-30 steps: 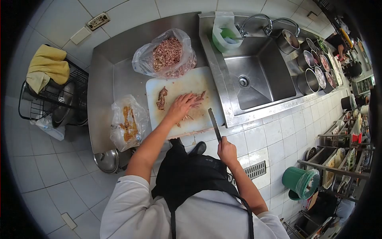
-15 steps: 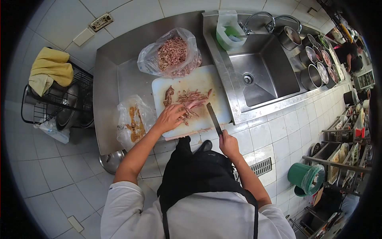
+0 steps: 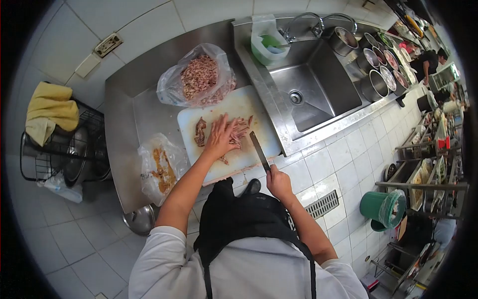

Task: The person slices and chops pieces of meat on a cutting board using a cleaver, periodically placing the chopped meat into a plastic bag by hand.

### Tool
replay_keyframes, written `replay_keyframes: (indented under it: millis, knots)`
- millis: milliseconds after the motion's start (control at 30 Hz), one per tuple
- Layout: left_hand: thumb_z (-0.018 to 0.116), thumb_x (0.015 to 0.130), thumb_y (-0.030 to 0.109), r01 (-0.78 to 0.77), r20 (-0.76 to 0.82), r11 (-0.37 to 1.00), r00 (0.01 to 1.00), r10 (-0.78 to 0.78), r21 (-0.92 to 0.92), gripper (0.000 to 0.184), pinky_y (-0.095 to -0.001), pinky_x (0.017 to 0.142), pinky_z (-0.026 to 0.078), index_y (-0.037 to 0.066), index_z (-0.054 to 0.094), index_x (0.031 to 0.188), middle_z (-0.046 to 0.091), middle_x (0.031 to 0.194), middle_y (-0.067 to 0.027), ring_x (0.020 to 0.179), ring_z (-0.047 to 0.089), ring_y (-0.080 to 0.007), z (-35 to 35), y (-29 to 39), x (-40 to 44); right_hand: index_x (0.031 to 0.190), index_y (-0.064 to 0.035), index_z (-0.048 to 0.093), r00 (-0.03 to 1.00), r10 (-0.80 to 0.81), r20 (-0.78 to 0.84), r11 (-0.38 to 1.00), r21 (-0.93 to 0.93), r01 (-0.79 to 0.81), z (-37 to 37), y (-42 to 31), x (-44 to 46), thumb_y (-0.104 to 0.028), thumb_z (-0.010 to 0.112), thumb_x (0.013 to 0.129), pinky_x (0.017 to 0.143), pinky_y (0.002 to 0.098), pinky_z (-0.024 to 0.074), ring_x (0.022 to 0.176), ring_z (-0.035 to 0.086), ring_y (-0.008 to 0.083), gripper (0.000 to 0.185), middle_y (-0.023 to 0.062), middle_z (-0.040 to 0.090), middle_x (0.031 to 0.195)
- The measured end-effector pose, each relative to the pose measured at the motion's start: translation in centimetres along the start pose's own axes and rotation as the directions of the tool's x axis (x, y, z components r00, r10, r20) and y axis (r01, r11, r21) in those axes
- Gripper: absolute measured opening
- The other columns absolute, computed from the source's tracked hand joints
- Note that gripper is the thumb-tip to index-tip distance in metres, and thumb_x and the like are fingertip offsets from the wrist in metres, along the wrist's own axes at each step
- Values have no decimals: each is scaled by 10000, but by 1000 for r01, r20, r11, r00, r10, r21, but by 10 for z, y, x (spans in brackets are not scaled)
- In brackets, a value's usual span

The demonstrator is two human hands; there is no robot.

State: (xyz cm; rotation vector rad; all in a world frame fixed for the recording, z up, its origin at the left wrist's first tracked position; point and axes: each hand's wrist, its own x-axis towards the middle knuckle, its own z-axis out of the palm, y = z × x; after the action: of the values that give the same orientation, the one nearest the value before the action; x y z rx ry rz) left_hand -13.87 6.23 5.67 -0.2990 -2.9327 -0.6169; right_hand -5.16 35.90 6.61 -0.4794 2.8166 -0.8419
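one left hand, fingers spread over meat, likely steadying it. right hand, fingers closed round knife, just right.

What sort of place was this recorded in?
Most likely a commercial kitchen: there's a deep stainless-steel sink with metal pots beside it, a white cutting board with sliced meat on it, and a metal drain grate set in the tiled floor.
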Motion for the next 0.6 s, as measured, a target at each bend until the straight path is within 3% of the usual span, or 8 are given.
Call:
replay_keyframes:
  millis: [33,133,333,533,600]
  knots:
    - [910,746,323,58,4,998,998,-58,8,960,-570,1228,318,98,443,1555,411,1606,-192,1515,350,-383,5,-2,2,948,-17,539,999,21,-26,1000,-18,-22,-1,-3,6,-147,609,977,575,563,543,617,682,453,151,248,671,676]
    - [925,726,366,31,59,999,998,-31,-7,972,-552,1232,318,63,476,1533,426,1605,-193,1516,363,-368,16,-14,5,940,-12,535,995,33,-96,997,-61,-39,-2,-7,34,-128,599,968,564,558,544,610,682,452,135,252,666,666]
    - [852,809,430,-105,111,990,987,115,-89,822,-489,1238,325,15,563,1456,557,1487,-195,1434,479,-336,20,-24,5,942,-14,523,993,-16,-120,997,-83,6,0,-1,77,-129,624,949,561,581,535,602,661,479,153,268,633,634]
    - [798,873,397,34,-132,990,990,-53,-140,580,-474,1126,425,2,675,1280,625,1336,-182,1275,569,-357,30,4,27,926,-27,523,991,-21,-131,996,-94,8,0,0,81,-131,608,945,562,564,545,606,680,456,136,250,651,645]
    - [796,867,356,112,-132,990,984,-122,-80,486,-487,1052,459,11,695,1193,653,1224,-177,1173,602,-365,36,23,43,922,-33,524,988,-13,-152,996,-88,-1,5,4,75,-130,608,942,563,560,548,605,685,449,130,243,660,651]
